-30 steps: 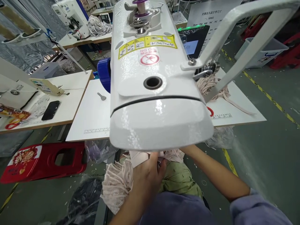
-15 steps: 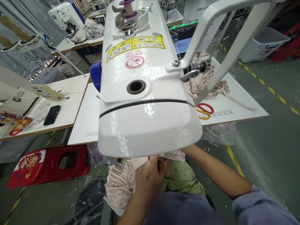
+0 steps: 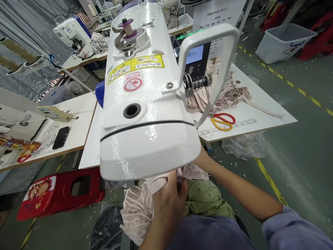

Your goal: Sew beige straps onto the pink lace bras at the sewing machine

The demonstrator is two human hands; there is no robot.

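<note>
My left hand [image 3: 170, 198], below the front of a white sewing machine [image 3: 151, 149], is closed on a pale pink lace garment piece [image 3: 157, 184], thumb and fingers bent around its edge. Gathered lace [image 3: 137, 211] bunches to the left of this hand, over my lap. More patterned lace [image 3: 195, 172] lies to its right, above my green trousers [image 3: 208, 198]. My right forearm [image 3: 239, 184] reaches in from the right toward the lace. The machine head covers my right hand's fingers, so their grip is hidden.
Red-and-yellow scissors [image 3: 222, 121] and a heap of beige straps [image 3: 226, 97] lie on the machine table [image 3: 270, 107]. A red stool [image 3: 62, 194] stands at left, beside a black plastic-lined bin [image 3: 106, 225]. A phone [image 3: 61, 138] rests on the neighbouring table.
The view has shifted, so the machine head appears farther left and its control screen now shows. My left hand keeps its hold on the lace garment piece.
</note>
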